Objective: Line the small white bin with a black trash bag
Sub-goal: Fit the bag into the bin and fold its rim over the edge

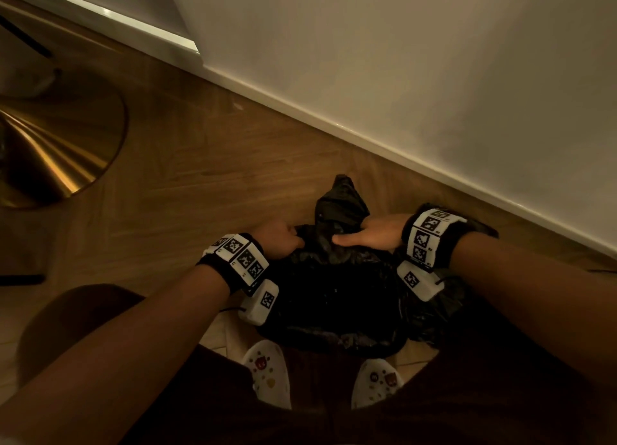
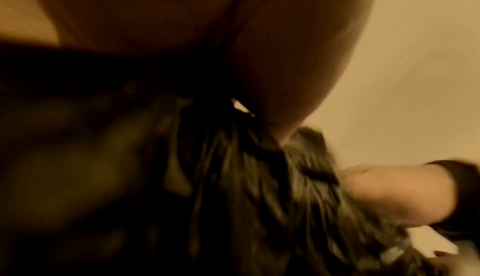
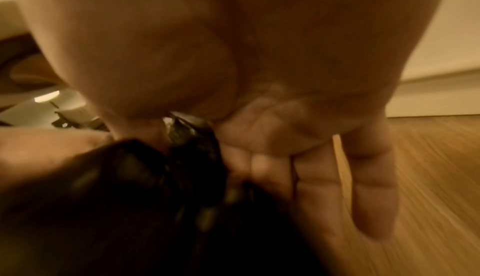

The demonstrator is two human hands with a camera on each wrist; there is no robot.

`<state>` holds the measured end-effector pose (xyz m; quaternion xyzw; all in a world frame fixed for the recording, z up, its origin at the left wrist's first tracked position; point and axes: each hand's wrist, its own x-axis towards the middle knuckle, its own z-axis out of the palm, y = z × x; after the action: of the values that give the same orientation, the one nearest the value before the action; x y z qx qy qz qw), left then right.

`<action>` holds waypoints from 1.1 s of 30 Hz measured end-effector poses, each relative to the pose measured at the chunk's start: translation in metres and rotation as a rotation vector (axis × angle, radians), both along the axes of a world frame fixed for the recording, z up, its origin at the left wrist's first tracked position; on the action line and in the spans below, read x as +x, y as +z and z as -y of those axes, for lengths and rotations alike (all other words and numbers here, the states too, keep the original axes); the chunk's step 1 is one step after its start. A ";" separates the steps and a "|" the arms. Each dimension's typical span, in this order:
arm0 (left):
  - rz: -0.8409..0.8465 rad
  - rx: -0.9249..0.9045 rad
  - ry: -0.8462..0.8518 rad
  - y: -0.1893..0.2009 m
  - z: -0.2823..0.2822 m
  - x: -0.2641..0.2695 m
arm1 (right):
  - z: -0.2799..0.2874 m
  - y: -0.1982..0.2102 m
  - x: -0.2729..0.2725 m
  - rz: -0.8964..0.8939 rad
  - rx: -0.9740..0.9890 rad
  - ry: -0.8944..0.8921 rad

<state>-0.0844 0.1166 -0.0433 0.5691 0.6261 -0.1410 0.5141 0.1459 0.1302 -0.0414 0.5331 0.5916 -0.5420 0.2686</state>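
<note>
A crumpled black trash bag [image 1: 334, 294] is spread over something low on the floor between my feet. The white bin is hidden beneath it in the head view. My left hand [image 1: 283, 241] is curled in a fist and grips the bag's far edge. Close beside it my right hand [image 1: 367, 234] pinches the same bunched edge between thumb and fingers. A loose tail of the bag sticks out toward the wall. In the left wrist view the gathered bag [image 2: 246, 188] runs to the right hand [image 2: 389, 194]. The right wrist view shows the bag [image 3: 155, 198] under the thumb.
A white wall with a baseboard [image 1: 367, 137] runs diagonally just behind the bag. A round gold base [image 1: 50, 144] sits on the wooden floor [image 1: 200, 177] at the left. My white shoes [image 1: 270, 374] stand just before the bag.
</note>
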 end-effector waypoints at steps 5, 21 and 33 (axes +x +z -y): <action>0.094 -0.028 -0.179 0.015 0.004 0.007 | 0.006 -0.011 0.004 0.069 -0.043 0.126; 0.320 -0.331 -0.385 -0.013 0.065 0.011 | 0.080 -0.044 -0.014 -0.172 -0.081 0.243; 0.408 -0.504 -0.485 -0.010 0.062 0.002 | 0.064 -0.050 -0.037 -0.288 -0.176 0.320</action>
<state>-0.0823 0.0544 -0.0536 0.5726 0.3045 -0.2915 0.7032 0.1094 0.0664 -0.0915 0.3244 0.6511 -0.6125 0.3094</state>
